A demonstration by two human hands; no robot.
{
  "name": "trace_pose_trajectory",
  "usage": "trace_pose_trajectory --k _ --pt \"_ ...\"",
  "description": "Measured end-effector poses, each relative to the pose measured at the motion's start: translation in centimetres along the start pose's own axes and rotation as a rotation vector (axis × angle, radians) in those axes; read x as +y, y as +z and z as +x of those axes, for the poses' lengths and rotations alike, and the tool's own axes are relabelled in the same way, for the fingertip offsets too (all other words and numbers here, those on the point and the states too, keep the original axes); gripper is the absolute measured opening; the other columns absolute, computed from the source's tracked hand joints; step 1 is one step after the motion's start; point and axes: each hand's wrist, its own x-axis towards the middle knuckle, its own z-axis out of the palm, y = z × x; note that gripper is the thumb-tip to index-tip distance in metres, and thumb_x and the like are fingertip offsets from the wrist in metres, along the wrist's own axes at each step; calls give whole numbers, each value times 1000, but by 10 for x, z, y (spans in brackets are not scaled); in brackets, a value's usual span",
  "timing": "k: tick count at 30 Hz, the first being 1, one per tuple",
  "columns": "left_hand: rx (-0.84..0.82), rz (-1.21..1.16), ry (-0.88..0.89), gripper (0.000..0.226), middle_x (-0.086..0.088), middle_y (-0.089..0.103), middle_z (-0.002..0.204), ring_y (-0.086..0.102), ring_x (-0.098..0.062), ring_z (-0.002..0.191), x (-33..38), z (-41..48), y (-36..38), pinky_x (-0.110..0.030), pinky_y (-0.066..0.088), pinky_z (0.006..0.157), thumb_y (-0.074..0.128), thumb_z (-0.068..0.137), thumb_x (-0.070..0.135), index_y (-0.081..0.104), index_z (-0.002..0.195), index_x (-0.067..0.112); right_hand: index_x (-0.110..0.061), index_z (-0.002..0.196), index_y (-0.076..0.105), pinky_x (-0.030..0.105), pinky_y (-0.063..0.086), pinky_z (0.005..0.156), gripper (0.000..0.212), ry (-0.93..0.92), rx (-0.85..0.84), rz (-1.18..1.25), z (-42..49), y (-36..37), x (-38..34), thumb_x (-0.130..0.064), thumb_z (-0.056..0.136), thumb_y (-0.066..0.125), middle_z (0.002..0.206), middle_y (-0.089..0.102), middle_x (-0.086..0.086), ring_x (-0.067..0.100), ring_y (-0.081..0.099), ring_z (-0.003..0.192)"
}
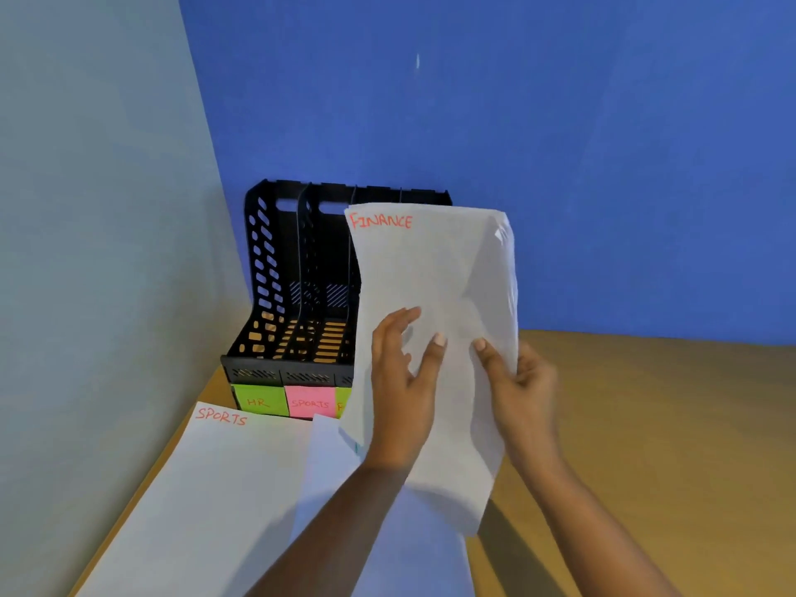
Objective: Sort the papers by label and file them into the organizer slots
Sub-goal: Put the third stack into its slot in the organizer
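Observation:
A white sheet marked FINANCE [430, 269] in red stands upright and slightly bent in front of the black organizer [275, 269]. My right hand [523, 385] pinches its right edge, thumb on the front. My left hand [402, 381] lies against the front of the sheet with fingers spread and nearly straight. The organizer's front carries a green HR label [258, 400], a pink SPORTS label [311, 402] and a third green label mostly hidden by the sheet. A sheet marked SPORTS [206, 489] lies flat on the desk at the lower left.
Another white sheet [336, 458] lies under my left forearm, partly over the SPORTS sheet. The wooden desk [667, 424] meets a blue wall behind and a grey wall at the left, and the organizer stands in that corner.

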Motion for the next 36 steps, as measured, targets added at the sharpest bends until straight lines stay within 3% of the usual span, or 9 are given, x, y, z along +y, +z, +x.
trace_pose_trajectory --k 6,9,12,15,18,20,25,30,36 --pt "-71 -30 62 96 3 47 137 46 -5 127 27 0 -16 -26 41 105 57 61 78 37 136 22 -24 117 64 11 47 60 32 -325 -124 -240 -24 55 -22 -14 91 49 75 69 -14 2 65 74" --pt "-56 -100 49 65 -1 59 123 57 -12 117 37 5 -33 -33 46 98 65 70 57 48 125 28 -23 128 55 24 52 79 39 -381 -243 -272 -28 71 -29 -14 92 44 107 71 -1 10 66 96" --pt "58 -250 -53 16 12 70 91 66 0 91 46 10 -46 -14 50 79 58 86 32 58 102 32 -20 140 40 18 37 106 49 -438 -432 -278 -32 82 -31 -13 91 40 140 50 -3 1 44 128" --pt "203 -322 -97 18 14 66 75 64 12 65 54 12 -60 -4 48 59 43 97 22 56 86 28 -16 144 26 20 23 116 56 -514 -612 -248 -33 90 -26 -9 92 42 152 30 -4 1 24 141" --pt "333 -314 -98 14 14 63 96 65 11 82 57 21 -77 -10 52 76 41 97 30 56 97 31 -20 144 24 20 19 117 52 -520 -793 -215 -26 89 -20 -24 95 42 155 23 -6 0 18 143" --pt "360 -324 -86 31 7 61 120 60 -7 111 61 28 -84 -30 48 98 42 96 37 54 122 26 -21 142 28 18 19 116 53 -471 -837 -156 -18 86 -15 -40 94 40 153 26 -8 -1 20 142" --pt "355 -294 -51 42 11 59 117 58 -7 107 73 35 -95 -24 47 88 37 95 38 47 132 21 -22 136 43 18 36 106 46 -211 -466 -186 21 89 17 -35 92 52 139 49 -5 0 46 125" --pt "341 -307 -53 34 21 62 100 65 5 83 74 41 -100 -8 52 61 38 93 40 51 121 27 -7 147 16 27 26 110 75 -16 -344 -622 69 94 69 -21 88 60 152 29 9 22 30 138" --pt "414 -302 -21 26 18 57 109 57 -5 103 75 54 -102 -21 46 81 41 86 47 51 108 36 -8 148 3 37 22 117 85 34 -384 -868 92 111 104 -32 88 58 157 8 12 25 12 145"
